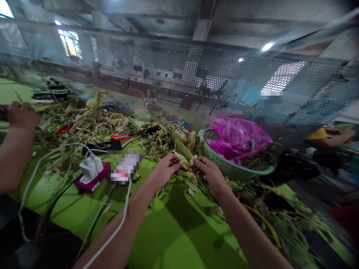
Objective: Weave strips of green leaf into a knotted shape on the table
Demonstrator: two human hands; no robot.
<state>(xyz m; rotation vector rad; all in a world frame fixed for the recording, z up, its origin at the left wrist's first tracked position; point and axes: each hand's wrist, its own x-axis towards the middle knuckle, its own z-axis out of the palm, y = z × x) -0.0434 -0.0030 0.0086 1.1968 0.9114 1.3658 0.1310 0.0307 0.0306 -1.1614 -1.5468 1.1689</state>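
Above the green table (165, 228), my left hand (166, 166) pinches one side of a pale yellow-green plant piece (184, 163). From the other side my right hand (209, 170) grips the same piece, thumb and fingertips closed. The piece looks thin and leafy, like a husk or withered leaf; its exact kind is unclear. Just behind both hands lies a longer green, husk-like stalk (181, 145) at the edge of a heap of dry plant scraps (161, 140).
Right of my hands stands a green basket (238, 170) with a magenta plastic bag (238, 138). A purple power strip (92, 181), white cables and a phone (125, 169) lie left, near red-handled scissors (122, 137). Another person's hand (22, 116) works far left. Perforated metal panel (168, 82) stands behind.
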